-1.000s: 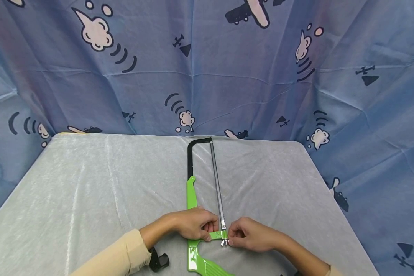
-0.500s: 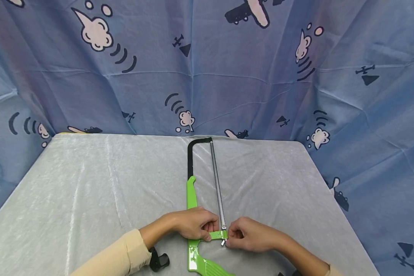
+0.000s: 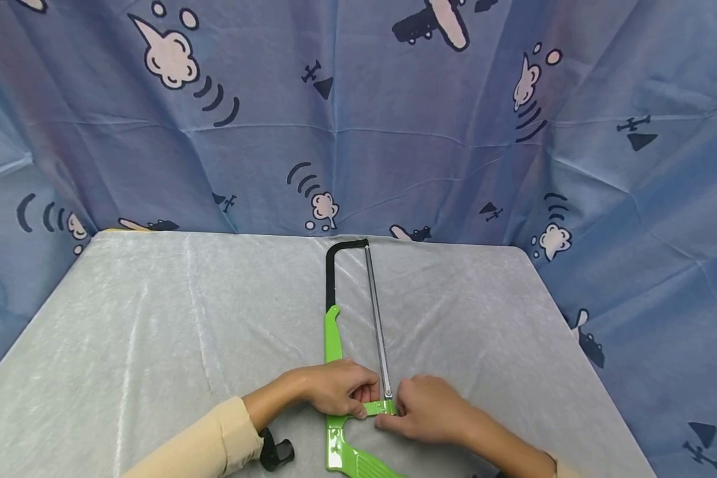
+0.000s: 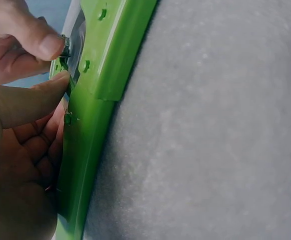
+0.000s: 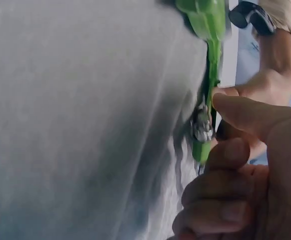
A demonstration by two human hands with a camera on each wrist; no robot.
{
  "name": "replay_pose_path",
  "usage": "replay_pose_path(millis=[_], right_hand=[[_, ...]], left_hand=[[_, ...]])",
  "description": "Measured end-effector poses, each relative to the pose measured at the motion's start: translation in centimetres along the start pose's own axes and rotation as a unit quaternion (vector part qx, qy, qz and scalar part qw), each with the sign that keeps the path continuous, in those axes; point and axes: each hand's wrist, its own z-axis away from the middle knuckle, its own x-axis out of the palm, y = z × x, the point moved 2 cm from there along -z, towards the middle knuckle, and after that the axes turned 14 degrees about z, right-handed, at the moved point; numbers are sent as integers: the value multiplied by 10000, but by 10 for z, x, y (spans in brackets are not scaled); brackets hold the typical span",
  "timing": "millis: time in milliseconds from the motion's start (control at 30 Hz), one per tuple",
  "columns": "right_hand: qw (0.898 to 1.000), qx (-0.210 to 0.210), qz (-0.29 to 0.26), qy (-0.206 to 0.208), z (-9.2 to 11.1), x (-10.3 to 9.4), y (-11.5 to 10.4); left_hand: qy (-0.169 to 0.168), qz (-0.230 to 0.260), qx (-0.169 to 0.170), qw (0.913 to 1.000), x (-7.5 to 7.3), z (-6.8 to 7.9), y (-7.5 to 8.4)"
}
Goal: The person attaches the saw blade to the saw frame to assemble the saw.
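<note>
A hacksaw [image 3: 332, 335] with a green body and black front frame lies lengthwise on the cloth, its silver blade bar [image 3: 376, 318] on the right. My left hand [image 3: 342, 387] grips the green cross arm [image 3: 373, 407] near the handle, thumb on the near side and fingers behind. At the end of that arm, my right hand [image 3: 433, 410] has its thumb and curled fingers on the metal wing nut [image 5: 203, 126]. From the head view the right hand covers the wing nut; the right wrist view shows it between thumb and fingers.
A pale grey plush cloth [image 3: 203, 345] covers the table. Behind and at the sides hangs a blue curtain [image 3: 257, 86] with printed planes. A black wrist device [image 3: 277, 453] sits at the left sleeve.
My right thumb has swung left over the wing nut, and the right hand has rolled, hiding the nut in the head view. The left hand and hacksaw stay in place.
</note>
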Motion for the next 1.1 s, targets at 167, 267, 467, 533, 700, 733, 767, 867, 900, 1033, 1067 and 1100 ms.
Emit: replay_pose_path(millis=[167,267,467,533,700,733,767,867,900,1033,1067,1100], right_hand=[[9985,105,491,205,-1,6,-4],[9982,166,538,215,-2,9,-4],[9980,255,529,236,-3,11,-6],[9980,294,507,238,-3,12,-7],[9980,400,443,224,-4,12,-8],[9980,414,431,220,-4,12,-8],[9980,426,416,219,-4,12,-8],[9981,443,381,208,-4,13,-8],[9981,450,364,195,-4,13,-8],[9989,438,130,57,-4,14,-5],[9991,431,35,5,-4,14,-4],[9990,427,-96,-68,-4,14,-3]], left_hand=[[-16,13,14,10000,0,0,1],[-9,-8,-5,10000,0,0,1],[10,-48,-30,10000,1,0,-1],[13,-41,-34,10000,2,0,-1],[18,-40,-23,10000,2,0,-1],[18,-44,-20,10000,2,0,-1],[18,-53,-17,10000,2,0,-1],[16,-75,-14,10000,1,0,-1],[13,-73,-9,10000,1,0,0],[9,-69,4,10000,0,0,-1],[12,-76,10,10000,0,0,0],[14,-79,17,10000,0,0,-1]])
